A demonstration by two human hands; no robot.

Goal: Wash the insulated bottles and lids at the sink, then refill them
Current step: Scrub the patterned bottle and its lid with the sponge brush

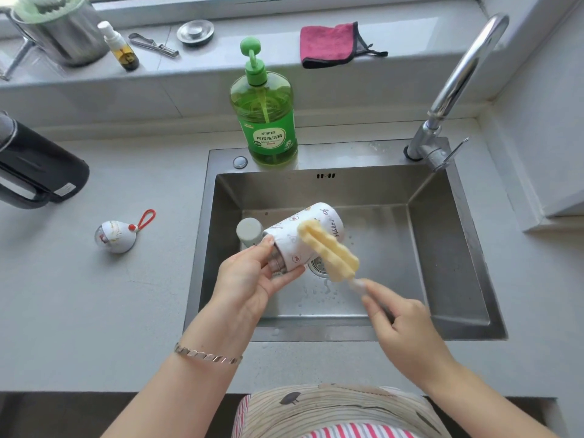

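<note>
Over the steel sink [448,248], my left hand [249,276] grips a white printed insulated bottle [313,226] by its threaded metal neck, with the bottle lying tilted and its base pointing away. My right hand [401,324] pinches the clear handle of a yellow sponge bottle brush [328,251], whose head rests against the bottle's outside. A second grey-green bottle [249,230] stands in the sink just behind my left hand. The white dome lid with a red loop [117,235] lies on the counter to the left.
A green dish soap pump bottle [265,112] stands on the sink's back rim. The chrome faucet [455,86] rises at the back right. A black kettle [34,165] sits on the left counter. On the sill lie a pink cloth [328,44], a spray bottle and a steel pot.
</note>
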